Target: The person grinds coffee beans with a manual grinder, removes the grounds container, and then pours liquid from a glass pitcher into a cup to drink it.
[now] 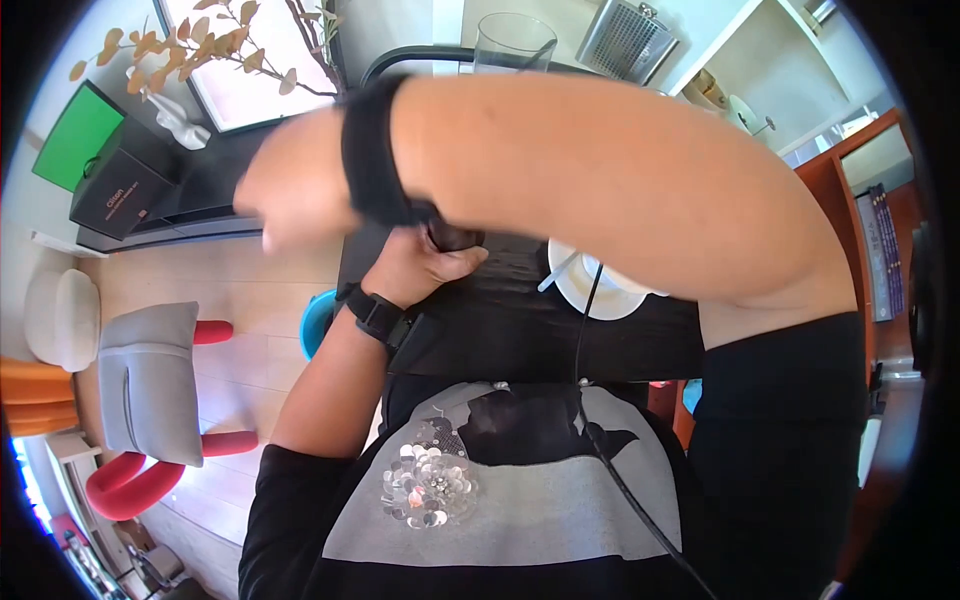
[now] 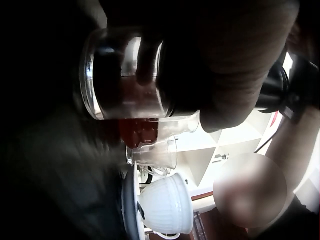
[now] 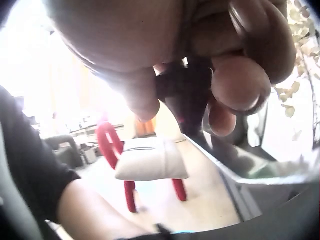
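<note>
A clear glass container (image 2: 120,75) with dark contents stands on the dark table (image 1: 480,335), in the grip of my left hand (image 1: 425,265). The fingers wrap its upper part in the left wrist view, and in the head view only a dark part shows beside the thumb. My right arm reaches across above it, so the right hand (image 1: 305,175) is off to the left, blurred. In the right wrist view the curled fingers and thumb pinch a small dark object (image 3: 187,95); I cannot tell its kind. A white saucer (image 1: 603,305) lies right of the left hand, partly hidden by the right arm.
A ribbed white cup (image 2: 167,205) and a glass cup (image 2: 157,154) stand near the glass container. A tall glass (image 1: 515,45) is at the back. A cable (image 1: 583,340) hangs down the front. To the left are a black box (image 1: 125,180) and a cushioned chair (image 1: 150,385).
</note>
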The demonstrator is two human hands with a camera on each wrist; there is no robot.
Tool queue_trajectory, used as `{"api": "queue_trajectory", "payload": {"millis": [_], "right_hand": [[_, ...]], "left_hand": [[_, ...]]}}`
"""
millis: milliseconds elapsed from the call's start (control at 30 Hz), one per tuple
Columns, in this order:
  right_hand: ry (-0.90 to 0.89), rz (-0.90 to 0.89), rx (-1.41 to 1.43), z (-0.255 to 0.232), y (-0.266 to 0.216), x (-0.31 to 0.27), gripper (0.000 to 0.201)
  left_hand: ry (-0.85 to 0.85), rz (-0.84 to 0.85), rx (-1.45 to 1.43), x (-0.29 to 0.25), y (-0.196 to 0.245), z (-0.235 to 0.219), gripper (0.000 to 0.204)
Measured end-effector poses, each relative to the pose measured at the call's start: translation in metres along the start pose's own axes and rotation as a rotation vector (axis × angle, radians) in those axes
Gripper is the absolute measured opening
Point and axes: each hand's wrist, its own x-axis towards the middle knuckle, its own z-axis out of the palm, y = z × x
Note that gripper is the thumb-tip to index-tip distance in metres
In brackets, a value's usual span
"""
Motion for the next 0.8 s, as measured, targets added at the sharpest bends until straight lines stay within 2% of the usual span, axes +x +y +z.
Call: {"api": "queue_trajectory", "payload": {"millis": [67, 133, 200, 333, 367, 400, 467, 500, 533, 600, 667, 700, 767, 800], "right_hand": [[0.003, 0.103, -0.05, -0.009, 0.035, -0.005, 0.037], [0.18, 0.27, -0.102, 0.004, 0.077, -0.016, 0.037], [0.107, 0.362, -0.088, 0.004, 0.102, -0.043, 0.038], [0.269, 0.461, 0.09, 0.022, 0.115, -0.085, 0.037], [0.302, 0.44, 0.13, 0.029, 0.123, -0.087, 0.041], [0.303, 0.437, 0.127, 0.033, 0.119, -0.091, 0.041], [0.556, 0.366, 0.133, 0.042, 0.108, -0.099, 0.049], [0.539, 0.387, 0.153, 0.038, 0.1, -0.105, 0.055], [0.621, 0.384, 0.179, 0.039, 0.088, -0.112, 0.055], [0.689, 0.37, 0.332, 0.042, 0.067, -0.131, 0.053], [0.668, 0.416, 0.528, 0.052, 0.04, -0.154, 0.052], [0.767, 0.351, 0.664, 0.068, 0.029, -0.161, 0.049], [0.746, 0.336, 1.021, 0.097, 0.007, -0.174, 0.049], [0.686, 0.377, 1.066, 0.111, -0.002, -0.178, 0.053]], "left_hand": [[0.141, 0.349, -0.079, -0.003, 0.013, 0.012, 0.056], [0.132, 0.335, -0.063, -0.001, 0.012, 0.01, 0.058], [0.106, 0.306, -0.088, -0.001, 0.011, 0.009, 0.059], [0.131, 0.307, -0.068, -0.004, 0.018, 0.012, 0.059], [0.13, 0.314, -0.062, -0.003, 0.018, 0.012, 0.059], [0.131, 0.32, -0.054, -0.003, 0.017, 0.011, 0.058], [0.134, 0.274, -0.058, -0.002, 0.015, 0.009, 0.057], [0.133, 0.225, -0.065, -0.003, 0.015, 0.007, 0.055], [0.144, 0.226, -0.058, -0.006, 0.016, 0.007, 0.055], [0.301, 0.311, -0.159, -0.011, 0.016, 0.007, 0.037], [0.317, 0.313, -0.155, -0.013, 0.014, 0.001, 0.037], [0.301, 0.316, -0.225, -0.016, 0.018, 0.0, 0.034], [0.281, 0.371, -0.309, -0.021, 0.022, 0.0, 0.034], [0.281, 0.369, -0.3, -0.025, 0.03, 0.002, 0.034]]}}
